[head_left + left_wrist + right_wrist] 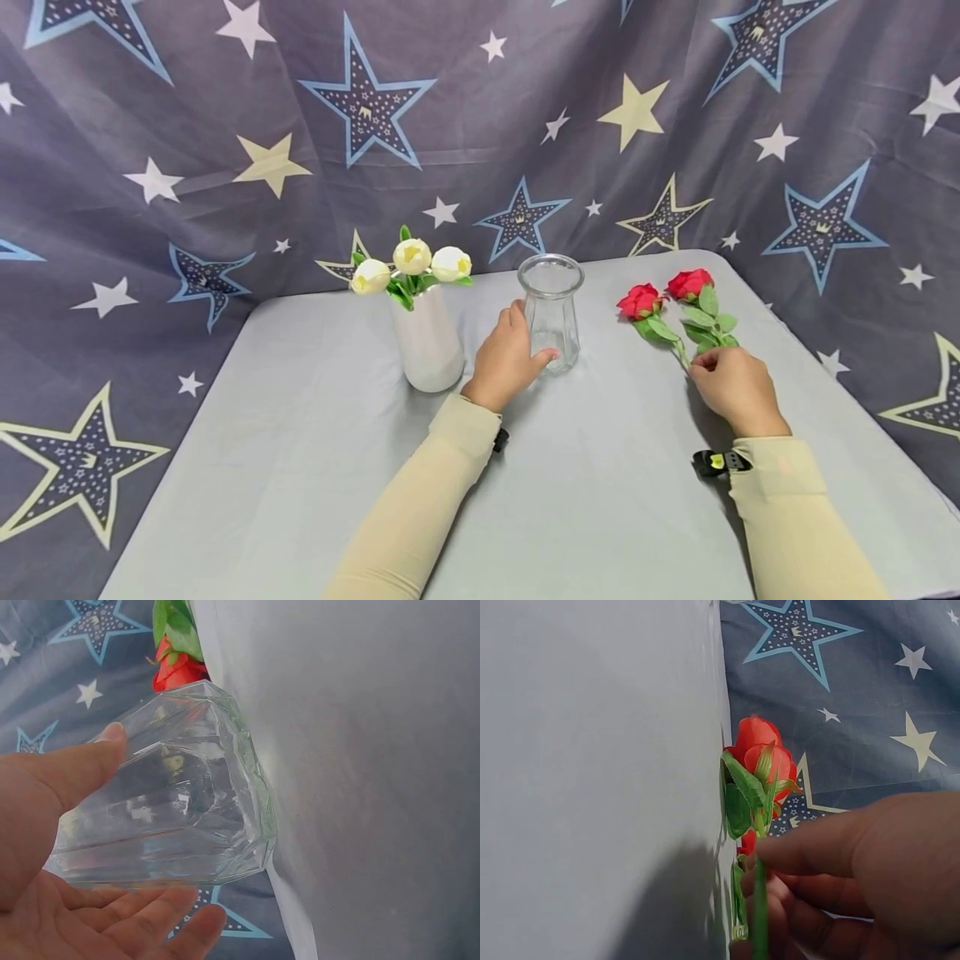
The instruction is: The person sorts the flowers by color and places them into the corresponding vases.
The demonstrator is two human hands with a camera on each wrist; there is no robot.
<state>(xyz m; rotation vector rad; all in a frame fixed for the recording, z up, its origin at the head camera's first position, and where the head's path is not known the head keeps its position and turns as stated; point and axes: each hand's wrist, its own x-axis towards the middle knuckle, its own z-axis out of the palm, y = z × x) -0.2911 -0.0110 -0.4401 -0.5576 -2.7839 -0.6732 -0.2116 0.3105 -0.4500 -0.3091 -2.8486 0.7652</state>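
A clear glass vase (pixel 552 321) stands upright on the table. My left hand (pixel 506 354) is at its left side, thumb in front and fingers behind. In the left wrist view the fingers (pixel 150 919) are nearly straight along the glass, and whether they touch it is hard to tell. At the right, my right hand (pixel 735 387) pinches the green stem of a red artificial rose (pixel 639 302) between thumb and fingers, clearly seen in the right wrist view. A second red rose (pixel 690 285) lies beside it, its lower stem hidden by the hand.
Left of the glass vase stands a white vase (pixel 427 346) holding white tulips (pixel 412 257), close to my left forearm. A pale grey cloth covers the table (pixel 300 467). A dark star-patterned curtain (pixel 465 108) hangs behind it and along both sides.
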